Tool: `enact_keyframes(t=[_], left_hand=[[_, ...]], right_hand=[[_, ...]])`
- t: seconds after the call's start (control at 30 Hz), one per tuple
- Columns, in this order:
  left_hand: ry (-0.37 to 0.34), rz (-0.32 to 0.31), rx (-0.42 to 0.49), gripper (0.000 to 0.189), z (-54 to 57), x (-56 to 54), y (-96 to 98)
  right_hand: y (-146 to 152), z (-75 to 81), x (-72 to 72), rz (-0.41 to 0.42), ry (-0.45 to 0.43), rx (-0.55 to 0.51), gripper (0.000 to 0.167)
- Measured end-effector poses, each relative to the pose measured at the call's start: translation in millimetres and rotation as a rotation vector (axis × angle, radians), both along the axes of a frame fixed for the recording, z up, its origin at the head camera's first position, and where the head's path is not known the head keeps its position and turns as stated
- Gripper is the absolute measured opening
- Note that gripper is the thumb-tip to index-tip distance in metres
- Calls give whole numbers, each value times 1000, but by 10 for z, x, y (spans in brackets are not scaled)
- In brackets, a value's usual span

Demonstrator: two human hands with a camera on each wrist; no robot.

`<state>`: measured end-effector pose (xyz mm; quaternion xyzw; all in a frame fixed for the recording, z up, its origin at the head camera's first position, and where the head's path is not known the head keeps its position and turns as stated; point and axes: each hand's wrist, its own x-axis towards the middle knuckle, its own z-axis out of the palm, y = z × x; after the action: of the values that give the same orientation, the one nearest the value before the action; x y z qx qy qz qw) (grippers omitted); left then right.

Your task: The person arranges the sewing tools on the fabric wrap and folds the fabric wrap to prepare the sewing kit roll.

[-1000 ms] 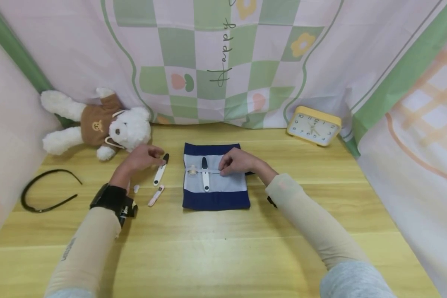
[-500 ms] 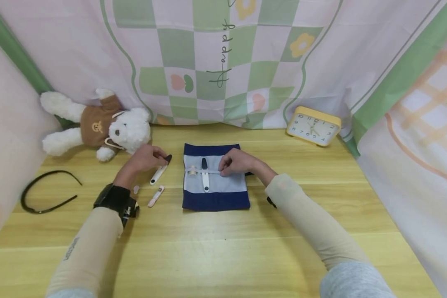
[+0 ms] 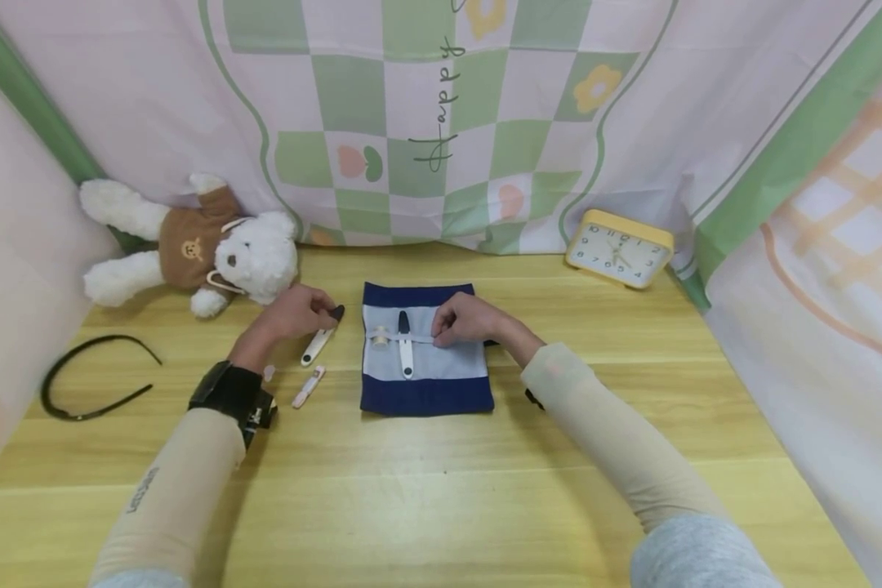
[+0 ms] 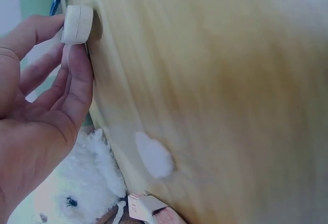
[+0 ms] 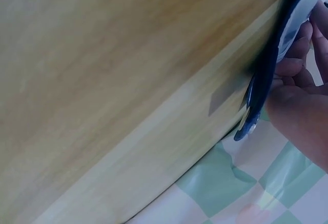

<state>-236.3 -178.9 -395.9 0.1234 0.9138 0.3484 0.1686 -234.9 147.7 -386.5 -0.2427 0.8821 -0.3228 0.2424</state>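
My left hand (image 3: 294, 313) pinches a slim white tool with a black tip (image 3: 318, 346) near its dark end, left of the cloth organizer. In the left wrist view the tool's white end (image 4: 77, 25) shows between thumb and fingers. A navy and grey cloth organizer (image 3: 426, 396) lies spread on the table. My right hand (image 3: 467, 318) pinches the light elastic strap (image 3: 422, 338) across its middle. Under that strap sit a matching white tool with a black tip (image 3: 406, 347) and a small pale spool-like piece (image 3: 380, 336). The right fingertips are partly hidden in the right wrist view.
A pink nail clipper (image 3: 309, 386) and a small pale oval piece (image 3: 268, 372) lie near the left wrist. Farther left are a black headband (image 3: 66, 414) and a white plush bear (image 3: 191, 245) in brown. A yellow clock (image 3: 621, 249) stands back right, before a checked curtain (image 3: 419, 163).
My left hand has shifted slightly right and closed on the white tool's dark end. The tool has tilted, its black tip swinging right. The right hand holds still at the strap.
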Motion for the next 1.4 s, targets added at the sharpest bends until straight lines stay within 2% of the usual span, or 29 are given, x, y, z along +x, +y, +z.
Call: enact_keyframes(t=[0.3, 0.47, 1.0, 1.3, 1.4], left_hand=[[23, -38, 103, 42, 7, 15, -32], [25, -33, 130, 44, 32, 15, -24], [63, 44, 250, 44, 142, -10, 81], [41, 105, 419, 47, 187, -25, 204], [46, 123, 445, 48, 199, -26, 255]], right_hand=[[-22, 31, 0, 46, 19, 10, 5], [-23, 27, 4, 51, 4, 6, 5], [2, -2, -6, 43, -14, -15, 8], [7, 17, -8, 34, -57, -22, 13], [4, 36, -5, 35, -64, -19, 17]])
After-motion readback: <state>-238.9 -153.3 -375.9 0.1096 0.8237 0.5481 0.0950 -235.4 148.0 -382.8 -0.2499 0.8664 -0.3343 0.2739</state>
